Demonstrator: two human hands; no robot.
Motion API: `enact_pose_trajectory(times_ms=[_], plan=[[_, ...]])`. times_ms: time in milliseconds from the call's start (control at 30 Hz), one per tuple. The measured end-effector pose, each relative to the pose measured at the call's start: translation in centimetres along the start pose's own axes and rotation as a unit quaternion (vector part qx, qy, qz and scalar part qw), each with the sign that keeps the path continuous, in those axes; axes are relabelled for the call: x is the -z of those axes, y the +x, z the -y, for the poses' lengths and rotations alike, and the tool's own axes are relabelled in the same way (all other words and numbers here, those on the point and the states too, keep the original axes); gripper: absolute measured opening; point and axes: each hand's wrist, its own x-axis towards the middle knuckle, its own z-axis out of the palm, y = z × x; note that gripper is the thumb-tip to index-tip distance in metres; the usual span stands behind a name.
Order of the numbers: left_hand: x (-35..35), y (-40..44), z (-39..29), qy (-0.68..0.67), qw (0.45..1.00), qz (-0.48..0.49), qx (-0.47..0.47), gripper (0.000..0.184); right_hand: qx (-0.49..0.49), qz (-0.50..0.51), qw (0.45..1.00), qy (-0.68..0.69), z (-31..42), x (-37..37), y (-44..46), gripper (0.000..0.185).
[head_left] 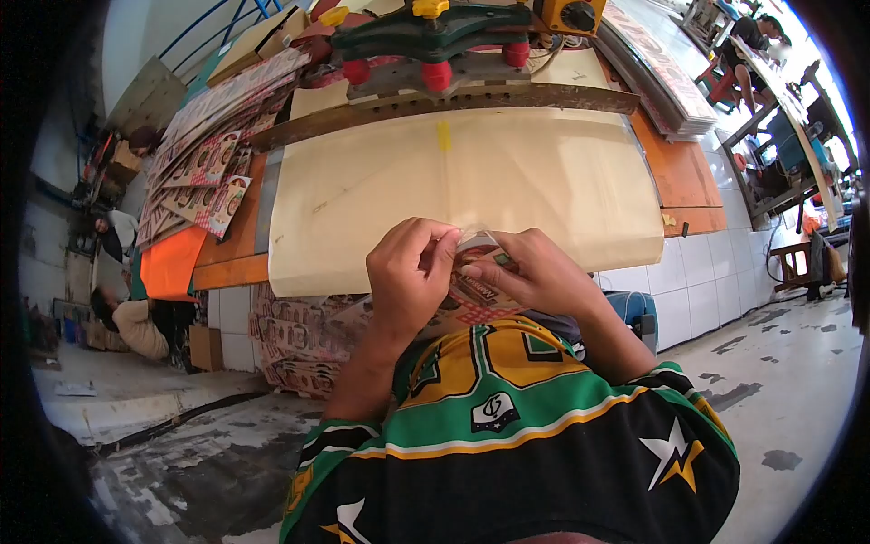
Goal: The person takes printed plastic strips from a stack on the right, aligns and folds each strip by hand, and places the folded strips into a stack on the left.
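Note:
Close to my body, both hands hold a printed plastic packaging sheet (478, 292), red and brown with a checked pattern. My left hand (412, 267) is closed, thumb and index finger pinching its clear upper edge. My right hand (535, 272) grips the other side, with the thumb lying across the printed face. Part of the sheet is hidden behind my fingers, and its lower end hangs towards my lap. Just beyond my hands lies a cream-coloured mat (362, 190) on the machine table.
A metal bar (362, 113) crosses the back of the mat, under a green machine head (435, 36) with red knobs. Printed sheets (204, 163) pile up at left, beside an orange sheet (172, 263). More stacked prints (662, 77) stand at right. Other people sit farther off on both sides.

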Motion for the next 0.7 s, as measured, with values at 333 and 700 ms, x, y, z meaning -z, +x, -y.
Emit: enact_pose_trajectory(times_ms=[333, 700], plan=[[-1.1, -0.7, -0.4, -0.054, 0.992, -0.041, 0.11, 0.014, -0.005, -0.006, 1.0, 0.021, 0.4, 0.4, 0.0, 0.034], [-1.3, -0.7, -0.9, -0.11, 0.977, -0.042, 0.179, 0.019, 0.006, 0.002, 1.0, 0.009, 0.4, 0.5, 0.1, 0.037]])
